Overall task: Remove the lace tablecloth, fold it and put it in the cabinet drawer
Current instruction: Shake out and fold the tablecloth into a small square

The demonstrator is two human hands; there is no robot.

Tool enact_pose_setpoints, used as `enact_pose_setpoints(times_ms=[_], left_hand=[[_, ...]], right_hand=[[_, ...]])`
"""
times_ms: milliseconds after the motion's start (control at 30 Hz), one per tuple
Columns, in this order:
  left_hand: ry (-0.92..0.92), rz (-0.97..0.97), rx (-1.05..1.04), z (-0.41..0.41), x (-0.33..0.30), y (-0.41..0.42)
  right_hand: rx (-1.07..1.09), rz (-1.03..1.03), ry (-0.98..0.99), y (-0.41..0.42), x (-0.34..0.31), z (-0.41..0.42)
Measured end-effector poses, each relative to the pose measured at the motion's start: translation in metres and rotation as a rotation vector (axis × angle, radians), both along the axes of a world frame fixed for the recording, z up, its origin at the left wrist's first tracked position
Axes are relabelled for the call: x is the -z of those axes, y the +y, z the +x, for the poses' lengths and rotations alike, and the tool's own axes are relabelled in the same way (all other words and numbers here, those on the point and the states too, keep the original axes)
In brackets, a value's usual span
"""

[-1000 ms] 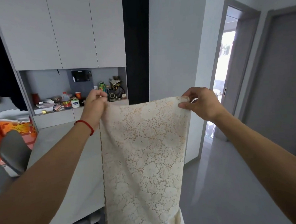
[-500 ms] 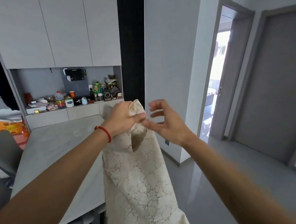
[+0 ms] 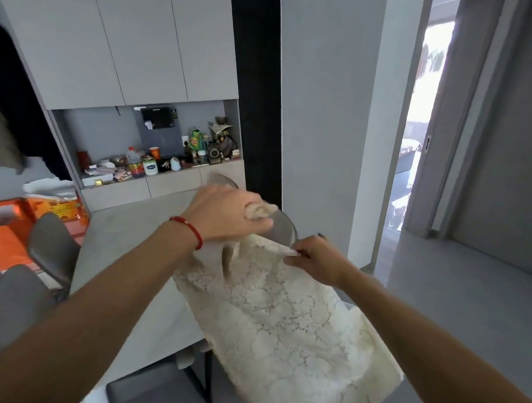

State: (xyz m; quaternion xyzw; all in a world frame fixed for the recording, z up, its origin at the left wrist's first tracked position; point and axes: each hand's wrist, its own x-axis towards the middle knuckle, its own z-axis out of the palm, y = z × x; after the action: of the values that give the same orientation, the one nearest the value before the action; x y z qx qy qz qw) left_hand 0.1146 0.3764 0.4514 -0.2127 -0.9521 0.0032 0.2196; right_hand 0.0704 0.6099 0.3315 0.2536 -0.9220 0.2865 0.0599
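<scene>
Both hands, left (image 3: 228,214) and right (image 3: 315,260), grip the hanging lace tablecloth (image 3: 295,323)

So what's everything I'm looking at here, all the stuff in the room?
lace tablecloth: one, cream, hanging from both hands beside the table
table: one, pale grey, left of the cloth
chairs: at least three, grey, around the table; one behind the cloth
upper cabinets: one row, light grey, above the niche
drawers: one row, light grey, under the niche
shelf clutter: many bottles, jars and packets, mixed colours, in the niche
orange bags: count unclear, far left
doorway: one, bright, at right
red bracelet: one, on the left wrist
left hand: grips bunched cloth on top
right hand: pinches the cloth's edge lower down
</scene>
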Motion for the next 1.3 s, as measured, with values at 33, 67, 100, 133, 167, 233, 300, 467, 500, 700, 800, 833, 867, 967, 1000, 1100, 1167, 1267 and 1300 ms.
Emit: enact_pose_setpoints(times_ms=[33, 67, 100, 133, 167, 233, 300, 467, 500, 700, 800, 833, 867, 967, 1000, 1100, 1167, 1267, 1300], left_hand=[[0.000, -0.133, -0.019, 0.001, 0.016, 0.010], [-0.003, -0.239, -0.039, 0.002, 0.033, 0.019], [-0.010, -0.297, -0.065, 0.002, 0.049, 0.026], [-0.009, -0.291, -0.097, 0.002, 0.061, 0.030], [-0.001, -0.227, -0.138, 0.000, 0.068, 0.032], [0.011, -0.069, -0.218, -0.005, 0.072, 0.029], [0.047, 0.072, -0.248, -0.006, 0.074, 0.019], [0.136, 0.341, -0.285, -0.007, 0.060, -0.011], [0.162, 0.371, -0.301, -0.009, 0.055, -0.014], [0.219, 0.415, -0.439, -0.024, 0.027, -0.021], [0.230, 0.327, -0.533, -0.027, 0.019, -0.023], [0.261, 0.302, -0.571, -0.027, 0.018, -0.024], [0.299, 0.284, -0.604, -0.026, 0.019, -0.027], [0.397, 0.298, -0.671, -0.023, 0.018, -0.036], [0.408, 0.309, -0.699, -0.021, 0.017, -0.039], [0.418, 0.313, -0.765, -0.016, 0.014, -0.054], [0.427, 0.318, -0.780, -0.011, 0.014, -0.065], [0.440, 0.326, -0.793, -0.001, 0.021, -0.081], [0.437, 0.328, -0.800, 0.001, 0.024, -0.085]], right_hand=[[-0.047, -0.004, 0.034, -0.006, -0.009, 0.000], [-0.103, -0.007, 0.078, -0.012, -0.019, 0.001], [-0.152, 0.002, 0.127, -0.018, -0.028, 0.003], [-0.188, 0.019, 0.171, -0.023, -0.036, 0.004], [-0.213, 0.023, 0.195, -0.027, -0.041, 0.006], [-0.241, -0.049, 0.158, -0.028, -0.046, 0.012], [-0.230, -0.146, 0.054, -0.015, -0.042, 0.013], [0.113, -0.228, -0.401, 0.071, 0.017, 0.012], [0.204, -0.276, -0.501, 0.085, 0.042, 0.013], [0.309, -0.621, -1.137, 0.059, 0.185, 0.060], [0.103, -0.823, -1.360, 0.007, 0.188, 0.080], [0.056, -0.785, -1.401, -0.010, 0.183, 0.086], [0.015, -0.716, -1.433, -0.028, 0.178, 0.092], [-0.095, -0.613, -1.552, -0.076, 0.171, 0.107], [-0.112, -0.646, -1.581, -0.088, 0.170, 0.111], [-0.035, -0.949, -1.644, -0.110, 0.168, 0.112], [0.117, -1.203, -1.628, -0.108, 0.165, 0.104], [0.244, -1.461, -1.552, -0.094, 0.161, 0.083], [0.257, -1.469, -1.509, -0.090, 0.160, 0.076]])
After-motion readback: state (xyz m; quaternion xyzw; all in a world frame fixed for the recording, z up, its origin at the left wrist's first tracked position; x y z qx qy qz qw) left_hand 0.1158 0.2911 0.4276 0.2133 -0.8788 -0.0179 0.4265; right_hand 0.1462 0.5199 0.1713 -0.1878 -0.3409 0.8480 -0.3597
